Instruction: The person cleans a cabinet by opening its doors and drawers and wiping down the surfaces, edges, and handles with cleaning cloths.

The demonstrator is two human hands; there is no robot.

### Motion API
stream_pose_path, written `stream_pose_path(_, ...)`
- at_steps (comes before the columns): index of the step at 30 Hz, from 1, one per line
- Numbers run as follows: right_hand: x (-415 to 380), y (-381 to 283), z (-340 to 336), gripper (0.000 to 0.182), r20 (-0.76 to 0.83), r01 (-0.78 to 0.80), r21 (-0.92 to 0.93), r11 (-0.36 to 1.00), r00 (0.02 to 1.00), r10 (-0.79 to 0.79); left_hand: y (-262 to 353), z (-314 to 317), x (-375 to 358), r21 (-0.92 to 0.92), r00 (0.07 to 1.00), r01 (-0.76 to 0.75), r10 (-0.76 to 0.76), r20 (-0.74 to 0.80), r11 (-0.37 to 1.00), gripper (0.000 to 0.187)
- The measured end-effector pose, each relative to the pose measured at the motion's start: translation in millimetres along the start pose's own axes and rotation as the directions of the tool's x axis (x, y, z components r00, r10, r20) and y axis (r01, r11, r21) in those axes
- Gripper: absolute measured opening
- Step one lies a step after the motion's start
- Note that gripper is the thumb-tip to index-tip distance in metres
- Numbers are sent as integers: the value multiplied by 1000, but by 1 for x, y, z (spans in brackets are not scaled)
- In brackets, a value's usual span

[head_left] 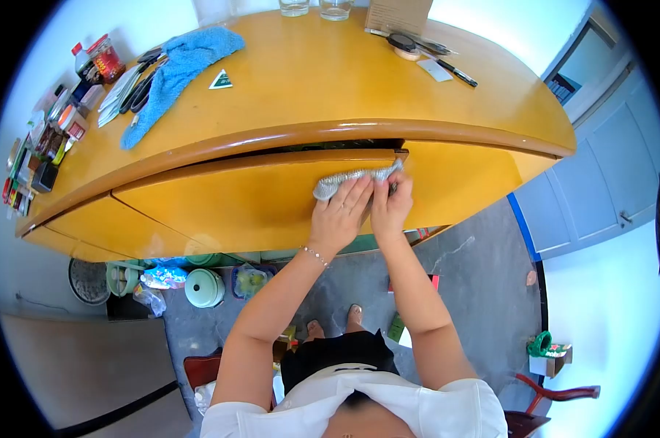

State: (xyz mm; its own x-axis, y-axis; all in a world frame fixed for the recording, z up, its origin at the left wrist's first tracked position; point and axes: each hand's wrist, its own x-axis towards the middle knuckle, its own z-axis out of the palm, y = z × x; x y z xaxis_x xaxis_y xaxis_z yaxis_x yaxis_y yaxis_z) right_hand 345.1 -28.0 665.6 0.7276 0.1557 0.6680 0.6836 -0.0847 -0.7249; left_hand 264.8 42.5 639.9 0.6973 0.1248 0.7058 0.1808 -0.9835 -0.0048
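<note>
A grey ribbed cloth (332, 187) is pressed against the front of a yellow wooden drawer (227, 191), near the drawer's upper right corner. My left hand (342, 210) lies over the cloth with its fingers together, holding it to the wood. Close beside it, my right hand (393, 203) has its fingers closed on the cloth's right end, at the drawer's edge. The drawer stands slightly pulled out, and a dark gap shows above its top edge. Most of the cloth's lower part is hidden by my hands.
On the tabletop (308, 80) are a blue towel (198, 55), a black pen (458, 73), a cardboard box (398, 16) and two glasses. Jars and bottles crowd the left end. A green pot (204, 287) stands on the floor below, and a red chair (560, 393) at lower right.
</note>
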Motion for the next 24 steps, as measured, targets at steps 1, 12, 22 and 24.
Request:
stream_pose_path(1,2,-3,0,12,-19,-5,22,1000,1000,5,2,-4,13,4,996,10,-10,-83,1000,40)
stream_pose_path(12,-63,69,-1,8,208,-69,34,997,976,60,8,72,-72,-47,999,38,-36,37,998,37)
stream_pose_path(22,-65,81,4,10,217,-44,71,996,976,28,-3,63,-67,-63,1000,-22,22,-14,998,41)
stream_pose_path(24,-64,86,5,10,214,-34,78,996,977,17,-3,66,-67,-66,1000,-23,23,1,998,41)
